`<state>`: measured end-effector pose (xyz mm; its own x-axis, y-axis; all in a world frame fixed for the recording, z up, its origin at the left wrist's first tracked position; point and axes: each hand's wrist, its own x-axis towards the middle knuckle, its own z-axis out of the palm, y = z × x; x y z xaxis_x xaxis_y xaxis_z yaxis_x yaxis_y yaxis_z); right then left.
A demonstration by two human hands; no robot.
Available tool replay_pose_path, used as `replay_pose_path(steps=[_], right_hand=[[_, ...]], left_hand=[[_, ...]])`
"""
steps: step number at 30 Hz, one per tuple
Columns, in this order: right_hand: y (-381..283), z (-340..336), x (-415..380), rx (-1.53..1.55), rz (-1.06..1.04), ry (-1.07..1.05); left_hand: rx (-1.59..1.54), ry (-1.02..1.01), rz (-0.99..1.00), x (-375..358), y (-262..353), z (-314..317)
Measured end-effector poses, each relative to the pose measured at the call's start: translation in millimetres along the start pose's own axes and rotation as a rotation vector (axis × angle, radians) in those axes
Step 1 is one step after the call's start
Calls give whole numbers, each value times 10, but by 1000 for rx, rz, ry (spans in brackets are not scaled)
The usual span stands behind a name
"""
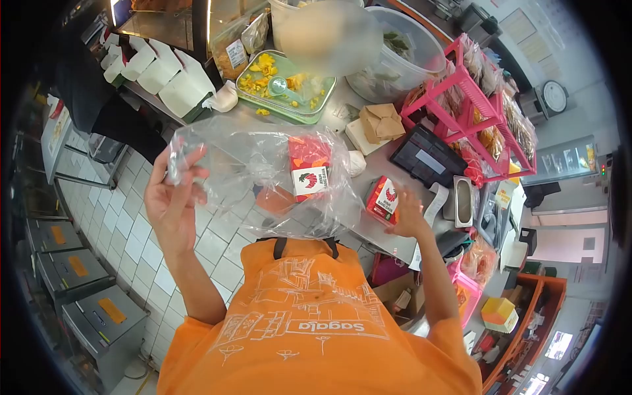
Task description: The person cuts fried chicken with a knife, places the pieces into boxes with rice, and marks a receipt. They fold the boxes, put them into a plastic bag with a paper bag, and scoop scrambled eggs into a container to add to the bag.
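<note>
My left hand [176, 191] pinches the edge of a clear plastic bag [243, 155], which spreads out in front of my orange shirt. Inside the bag lies a red and white box [310, 168] with a dark bird-like logo. To the right, a second red and white box [382, 199] rests near the metal counter's edge. My right hand [409, 214] is beside this second box with its fingers apart, at or very near its right side. Whether the fingertips touch the box cannot be made out.
A green-rimmed tray [309, 117] with yellow pieces, a brown carton [380, 124], a dark tablet-like device [428, 156] and a pink rack [461, 99] of packets stand on the counter [342, 108]. Open white boxes [181, 92] line the upper left, near a dark-clothed person [85, 85].
</note>
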<state>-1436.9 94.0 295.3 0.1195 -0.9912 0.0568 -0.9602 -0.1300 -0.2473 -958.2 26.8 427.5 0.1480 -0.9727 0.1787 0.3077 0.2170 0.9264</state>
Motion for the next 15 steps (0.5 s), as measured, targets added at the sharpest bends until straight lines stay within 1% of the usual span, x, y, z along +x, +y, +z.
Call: replay_pose_path(steps=[1,2,3,4,5,6,8,9,10,11,12,13,14,15], right_hand=[[21,85,22,-80,-28,-18],[71,124,48,-161,-61,-36],[153,110,70,-160,-73,-38],[93,-57,180,-48,76,-245],[-27,-256,258,68,226,-458],[-214,-598,357,448,458,-656],[-625,-1190,440,697,374,-936],[-923,-1460,533,759,215,-1035],[-1218,-1550,668,824,56,-1122],[-1442,-1440,801,910,-21,-1158],[-1682,-1327,949,993,-97,-1188],[-1814,-960,1125,962,-193,-981],[-1966,-599,1332,923,-287,-770],[-2254,-506,1544,731,12,-871]], left_hand=[[-1,-39,31,20,-6,33],[-1,-33,35,27,3,81],[85,-52,58,22,30,136],[176,-66,84,18,62,175],[189,-50,86,-9,99,183],[243,-74,81,-11,132,190],[301,-107,84,-28,158,253],[310,-98,80,-43,149,303],[337,-122,112,-46,133,354],[361,-152,147,-31,130,376],[496,-319,135,-6,170,322],[496,-327,140,-26,242,367],[367,-250,-5,-53,343,446],[235,-171,-148,-64,410,498]])
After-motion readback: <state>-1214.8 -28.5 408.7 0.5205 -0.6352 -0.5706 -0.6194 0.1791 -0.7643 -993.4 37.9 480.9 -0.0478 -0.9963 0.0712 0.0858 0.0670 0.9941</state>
